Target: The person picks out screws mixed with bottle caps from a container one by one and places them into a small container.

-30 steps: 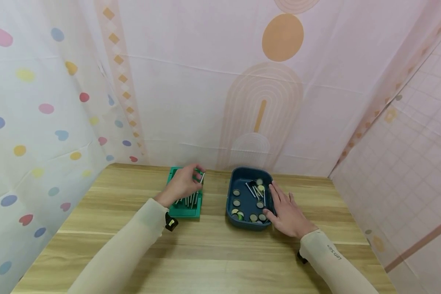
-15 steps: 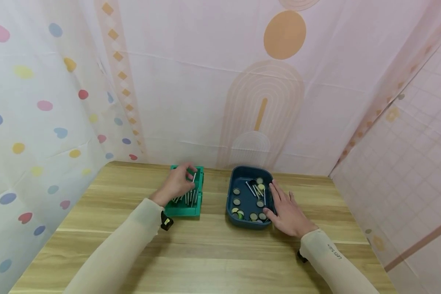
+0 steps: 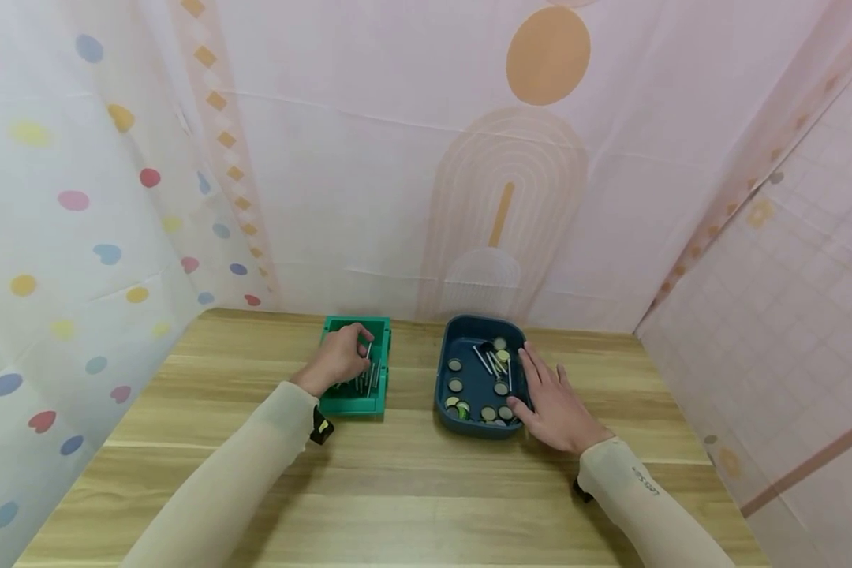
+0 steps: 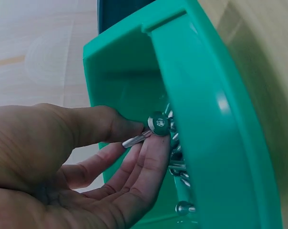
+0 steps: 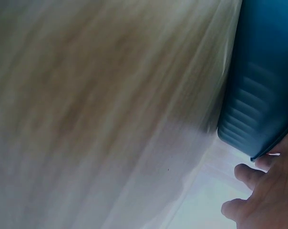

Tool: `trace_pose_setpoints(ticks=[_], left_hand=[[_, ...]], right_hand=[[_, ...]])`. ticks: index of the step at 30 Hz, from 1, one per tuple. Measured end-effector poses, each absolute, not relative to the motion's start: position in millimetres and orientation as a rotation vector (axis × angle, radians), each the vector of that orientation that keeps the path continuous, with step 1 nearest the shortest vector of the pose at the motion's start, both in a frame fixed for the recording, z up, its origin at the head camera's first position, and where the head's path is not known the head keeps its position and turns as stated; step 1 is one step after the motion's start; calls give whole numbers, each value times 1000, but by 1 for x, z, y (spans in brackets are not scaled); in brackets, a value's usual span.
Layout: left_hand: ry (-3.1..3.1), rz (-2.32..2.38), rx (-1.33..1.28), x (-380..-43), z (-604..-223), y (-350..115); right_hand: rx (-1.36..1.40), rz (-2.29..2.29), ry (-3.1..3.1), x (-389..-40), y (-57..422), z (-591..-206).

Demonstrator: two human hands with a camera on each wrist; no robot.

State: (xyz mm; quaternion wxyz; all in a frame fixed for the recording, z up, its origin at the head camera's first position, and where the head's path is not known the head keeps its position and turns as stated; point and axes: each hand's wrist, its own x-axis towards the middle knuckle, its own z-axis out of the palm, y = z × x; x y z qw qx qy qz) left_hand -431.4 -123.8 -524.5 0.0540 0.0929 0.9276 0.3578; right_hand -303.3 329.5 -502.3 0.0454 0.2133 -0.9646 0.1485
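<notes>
In the head view my left hand (image 3: 335,360) is over the green box (image 3: 353,407), its fingertips inside the rim. Thumb and fingers pinch a round-headed metal bolt (image 4: 158,124), seen closely in the left wrist view. Several similar bolts (image 3: 373,380) lie in the box, partly hidden by the hand. My right hand (image 3: 558,409) rests with fairly straight fingers on the right rim of a dark blue bin (image 3: 474,428). Inside that bin are several round caps (image 3: 455,384) and several long metal bolts (image 3: 482,360).
Both containers stand near the back of the wooden table (image 3: 426,505), with a narrow gap between them. A patterned curtain (image 3: 355,197) hangs directly behind the table, and cloth walls flank it at left and right.
My left hand, holding the bolt, has moved left and down from the green box's right edge into the box. The right hand keeps its place on the blue bin.
</notes>
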Motion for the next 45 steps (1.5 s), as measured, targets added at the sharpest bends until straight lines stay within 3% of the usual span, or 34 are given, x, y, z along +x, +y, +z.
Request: trace_pose_setpoints(ticks=[19, 27, 45], left_hand=[[2824, 1051, 296, -421, -525, -117], [2867, 1046, 273, -354, -443, -87], [3026, 1173, 474, -339, -428, -37]], right_hand=[[649, 471, -2952, -300, 331, -503], [648, 432, -2982, -300, 333, -499], [642, 273, -2989, -296, 342, -495]])
